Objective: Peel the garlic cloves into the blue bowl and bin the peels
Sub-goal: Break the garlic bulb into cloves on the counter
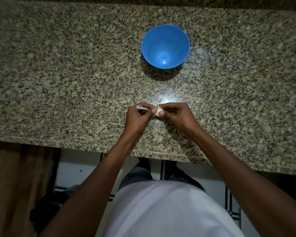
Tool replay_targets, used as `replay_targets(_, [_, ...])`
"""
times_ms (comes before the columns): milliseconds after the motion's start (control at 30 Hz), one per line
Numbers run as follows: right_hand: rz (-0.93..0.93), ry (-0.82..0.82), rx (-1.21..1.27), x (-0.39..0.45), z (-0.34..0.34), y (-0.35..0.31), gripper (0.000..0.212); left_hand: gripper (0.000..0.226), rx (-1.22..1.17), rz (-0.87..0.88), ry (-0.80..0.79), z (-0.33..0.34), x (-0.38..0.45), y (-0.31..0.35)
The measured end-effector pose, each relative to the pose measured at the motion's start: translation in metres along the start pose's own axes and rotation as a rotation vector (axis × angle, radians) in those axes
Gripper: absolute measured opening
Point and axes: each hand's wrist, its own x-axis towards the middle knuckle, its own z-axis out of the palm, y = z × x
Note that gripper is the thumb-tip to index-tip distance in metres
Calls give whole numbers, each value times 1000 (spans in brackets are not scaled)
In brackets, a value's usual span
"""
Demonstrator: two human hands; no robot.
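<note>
Both hands meet over the speckled granite worktop [58,74], just below the centre of the frame, working at one small pale garlic clove [157,111]. The right hand [176,115] has its fingers curled in, with the thumb and fingertips pinching the clove at its lower end. The left hand [138,117] is curled too, and from its fingertips a thin white strip of peel [142,108] sticks out toward the left; its thumb also meets the clove, so the two hands touch there. Whether the strip is quite free of the clove I cannot tell, for the fingers hide the join.

The blue bowl [150,48] stands upright on the worktop in the upper middle of the frame, well apart from the hands and straight above them in the picture. Its inside looks bare apart from a bright glint at the bottom.

A patch of reflected light lies on the stone just above the hands. Some pale flecks sit on the stone below the hands, too small to identify. At the bottom of the frame are the person's white shirt [169,211] and a tiled floor [72,171] under the worktop's edge.
</note>
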Motion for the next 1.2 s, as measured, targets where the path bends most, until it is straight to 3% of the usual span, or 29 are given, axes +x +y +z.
replay_targets(167, [81,-43,105,3,-1,-2,37,28,-70,-73,8,2,1,3])
replay_targets(300, [91,-97,92,5,-5,-4,44,28,101,19,0,1,-4,1])
replay_targets(467, [38,-100,62,1,-6,-2,29,24,206,156,14,-2,-6,7])
replay_targets(667, [7,-66,64,-6,-2,5,32,19,216,117,-19,-4,-4,7])
replay_targets(933, [-77,40,-108,-5,2,5,30,18,107,49,13,1,-7,7])
replay_targets(1100, [-51,23,-15,-2,-3,4,28,30,-49,-38,13,-4,-6,3])
replay_targets(1200, [4,-84,139,-1,-8,3,16,24,-72,-14,4,-6,-7,0])
